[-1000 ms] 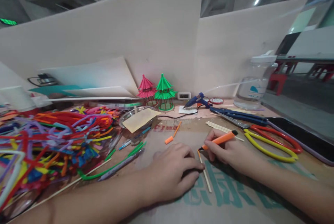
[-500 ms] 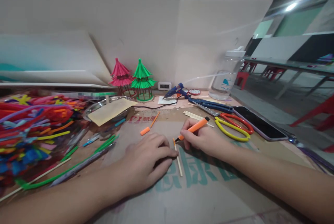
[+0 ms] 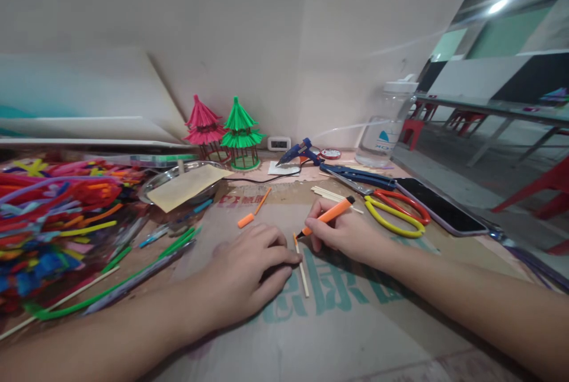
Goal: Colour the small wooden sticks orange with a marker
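Note:
My left hand [image 3: 251, 269] lies knuckles up on the cardboard sheet [image 3: 338, 334], its fingertips pinning a thin wooden stick [image 3: 302, 269] flat. My right hand [image 3: 351, 234] grips an orange pen [image 3: 326, 216] like a marker, its dark tip touching the stick's far end, where the wood is coloured orange. The pen's orange cap [image 3: 245, 221] lies just beyond my left hand.
A heap of coloured pipe cleaners [image 3: 53, 216] fills the left. Behind stand a pink [image 3: 203, 124] and a green [image 3: 240, 130] paper pagoda, a blue glue gun [image 3: 299, 152], and a water bottle [image 3: 384, 133]. Scissors [image 3: 393, 210], spare sticks [image 3: 331, 195] and a phone [image 3: 440, 207] lie to the right.
The view has swung right, then steadied. My left hand still pins the stick. The pen tip has stayed at the stick's far end, shifting only slightly.

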Demonstrator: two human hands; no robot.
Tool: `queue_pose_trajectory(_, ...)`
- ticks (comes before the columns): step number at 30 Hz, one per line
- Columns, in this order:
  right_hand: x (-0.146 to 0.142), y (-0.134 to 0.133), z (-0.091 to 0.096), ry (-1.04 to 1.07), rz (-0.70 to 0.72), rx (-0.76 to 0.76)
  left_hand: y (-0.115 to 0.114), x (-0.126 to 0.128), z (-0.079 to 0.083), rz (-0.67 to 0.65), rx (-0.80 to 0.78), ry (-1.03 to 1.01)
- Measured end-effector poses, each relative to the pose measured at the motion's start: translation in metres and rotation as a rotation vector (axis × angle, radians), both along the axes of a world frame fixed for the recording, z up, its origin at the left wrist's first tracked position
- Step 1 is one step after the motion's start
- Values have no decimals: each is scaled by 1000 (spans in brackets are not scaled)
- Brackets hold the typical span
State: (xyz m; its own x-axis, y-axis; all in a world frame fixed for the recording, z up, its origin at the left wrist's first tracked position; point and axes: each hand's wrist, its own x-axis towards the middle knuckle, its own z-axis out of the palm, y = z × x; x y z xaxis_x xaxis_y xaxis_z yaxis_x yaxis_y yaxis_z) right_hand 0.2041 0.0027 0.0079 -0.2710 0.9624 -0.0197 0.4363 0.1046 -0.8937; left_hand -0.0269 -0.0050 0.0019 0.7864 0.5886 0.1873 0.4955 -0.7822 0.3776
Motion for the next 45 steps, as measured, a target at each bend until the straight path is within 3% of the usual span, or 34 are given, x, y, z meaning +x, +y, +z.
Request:
queue_pose_trajectory(3,2,0,-2,24,40,-25,0,0,1,-8,16,-10)
queue_pose_trajectory(9,0,0,-2,38,-26,30,0,1,2,-18,36,-30)
queue_pose_trajectory(27,1,-2,5,6,46,-72,0,1,1,-29,41,-29)
queue_pose_trajectory(34,-2,-2,3,49,-19,-24,0,0,0,-21,39,-16)
queue_pose_trajectory(45,5,-2,3,19,116,-98,1,1,0,-8,25,-4)
